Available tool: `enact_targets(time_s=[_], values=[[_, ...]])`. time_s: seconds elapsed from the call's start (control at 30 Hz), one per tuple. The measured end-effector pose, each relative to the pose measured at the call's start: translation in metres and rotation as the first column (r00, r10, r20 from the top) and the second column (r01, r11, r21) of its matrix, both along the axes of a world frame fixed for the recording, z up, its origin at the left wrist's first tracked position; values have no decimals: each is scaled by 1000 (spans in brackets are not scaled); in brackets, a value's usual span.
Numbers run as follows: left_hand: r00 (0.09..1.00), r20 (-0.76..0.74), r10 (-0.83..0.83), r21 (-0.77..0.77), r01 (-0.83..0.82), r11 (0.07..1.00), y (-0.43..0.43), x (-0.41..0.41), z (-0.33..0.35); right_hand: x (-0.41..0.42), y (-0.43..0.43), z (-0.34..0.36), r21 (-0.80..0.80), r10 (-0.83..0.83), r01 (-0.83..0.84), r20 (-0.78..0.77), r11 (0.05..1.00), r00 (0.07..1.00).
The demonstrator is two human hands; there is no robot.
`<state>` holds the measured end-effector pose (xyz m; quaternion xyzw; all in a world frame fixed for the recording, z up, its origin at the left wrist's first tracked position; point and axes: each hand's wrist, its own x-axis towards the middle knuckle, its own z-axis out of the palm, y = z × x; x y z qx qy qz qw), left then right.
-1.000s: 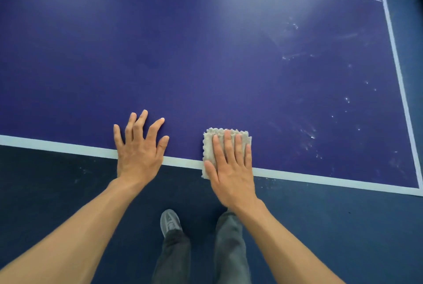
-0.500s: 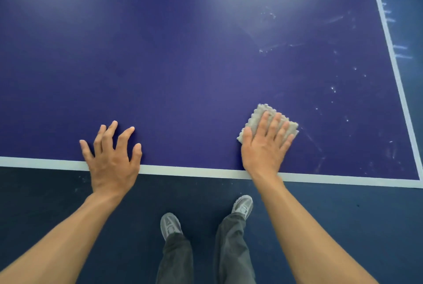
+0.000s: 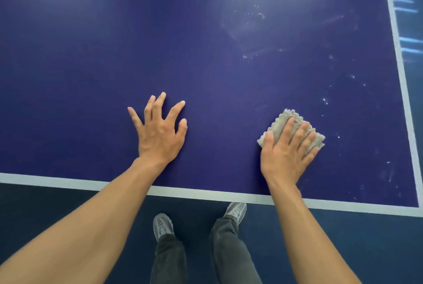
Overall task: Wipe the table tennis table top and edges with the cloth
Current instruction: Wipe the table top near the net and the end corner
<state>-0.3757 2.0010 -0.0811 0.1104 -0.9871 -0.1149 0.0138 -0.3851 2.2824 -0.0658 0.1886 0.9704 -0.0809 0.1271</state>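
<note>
Now, Operator, report the cloth: count, position, heading.

One cloth [image 3: 281,121], Inspector. It is folded to a pad and lies on the blue surface [image 3: 91,59] near the right corner. It is set diagonally, one corner pointing away from the white edge line [image 3: 206,193]. The long axis cannot be determined under the hand.

And the hands?

Two. The right hand [image 3: 287,154] lies flat on the cloth, fingers straight, pressing it down without gripping. The left hand [image 3: 160,134], well apart to the left, rests palm-down, fingers spread, holding nothing. Two grey shoes [image 3: 163,225] stand on the floor.
</note>
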Motion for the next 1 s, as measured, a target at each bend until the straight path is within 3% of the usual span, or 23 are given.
enact_targets(time_s=[0.07, 0.13, 0.23, 0.33, 0.4, 0.5, 0.63, 0.7, 0.77, 0.83, 0.9, 0.97, 1.0], values=[[999, 21, 32, -7, -32, 999, 4, -2, -2, -22, -23, 0, -8, 2, -2, -34, 1000, 999], [999, 18, 46, 0, -46, 999, 4, -2, -3, -25, -49, -3, 0, 222, -222, -79, 975, 972], [998, 26, 54, 5, -54, 999, 3, -3, -1, 5, -64, -7, -14, 610, -617, -143, 787, 780], [997, 53, 60, -13, -60, 998, 5, -4, 3, 32, -23, -9, -10, 758, -765, -129, 644, 640], [996, 64, 58, -13, -57, 998, 6, -5, 4, 28, 15, -7, 14, 741, -743, -94, 669, 665], [996, 66, 55, -4, -54, 999, 6, -6, 6, -22, 46, 1, 34, 630, -629, -51, 777, 775], [998, 39, 50, -20, -49, 999, 4, -7, 2, -128, 14, 1, 5, 247, -247, -32, 969, 968], [999, 15, 43, -24, -42, 999, 3, -7, 0, -170, -19, -1, -42, 103, -105, -32, 994, 994], [999, 14, 39, -18, -39, 999, 3, -7, -1, -181, -48, -1, -41, 168, -169, -34, 985, 985], [998, 34, 46, -13, -45, 999, 5, -6, 0, -155, -66, -3, -23, 424, -426, -60, 905, 904], [996, 64, 63, -23, -62, 998, 7, -6, 4, -107, -66, -1, -32, 675, -680, -93, 733, 732], [995, 69, 72, -49, -69, 996, 9, -6, 7, -65, -44, 0, -50, 789, -796, -108, 603, 605], [996, 62, 68, -64, -64, 996, 8, -6, 7, -54, -27, -1, -46, 802, -807, -97, 588, 590]])
